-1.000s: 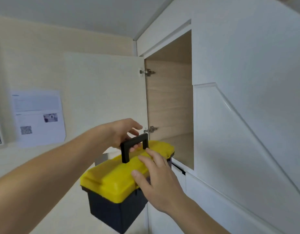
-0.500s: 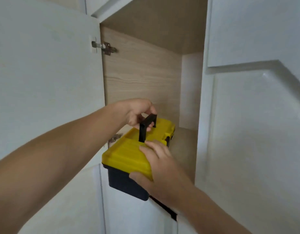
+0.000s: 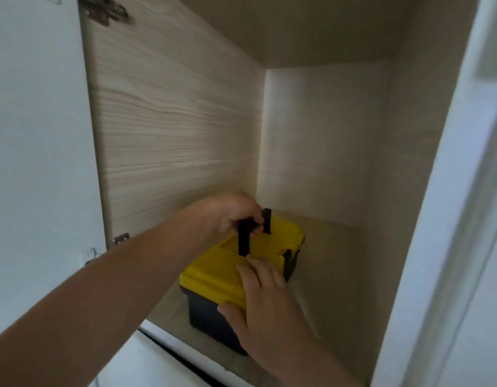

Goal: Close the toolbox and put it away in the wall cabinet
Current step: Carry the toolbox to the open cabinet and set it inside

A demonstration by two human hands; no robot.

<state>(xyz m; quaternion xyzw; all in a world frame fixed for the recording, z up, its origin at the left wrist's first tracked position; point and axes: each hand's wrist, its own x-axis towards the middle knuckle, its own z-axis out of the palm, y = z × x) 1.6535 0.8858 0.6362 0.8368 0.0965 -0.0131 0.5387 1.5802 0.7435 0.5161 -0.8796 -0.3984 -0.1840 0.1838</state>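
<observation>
Wall cabinet (image 3: pixel 169 129), door (image 3: pixel 32 135) swung open at 9 o'clock; wood-grain interior holds nothing visible besides the toolbox. Toolbox (image 3: pixel 230 275), yellow lid over black body, sits on the cabinet floor (image 3: pixel 325 289) just inside the front edge, toward the left wall. The lid lies flat on the body, so closing appears done; 1 black side latch (image 3: pixel 288 258) shows at 3 o'clock on the lid, though whether it is fastened cannot be told. Long axis runs from the near end at 7 o'clock to the far end at 1 o'clock, pointing into the cabinet's depth; the handle (image 3: pixel 246 238) stands upright along that axis. Left hand (image 3: pixel 230 213): grip clenched around the handle. Right hand (image 3: pixel 261 311): fingers spread flat, pressing the near right corner of the lid and body, grasping nothing. Judged progress: placement is nearly complete; remaining are letting go, perhaps pushing deeper, and shutting the door.
</observation>
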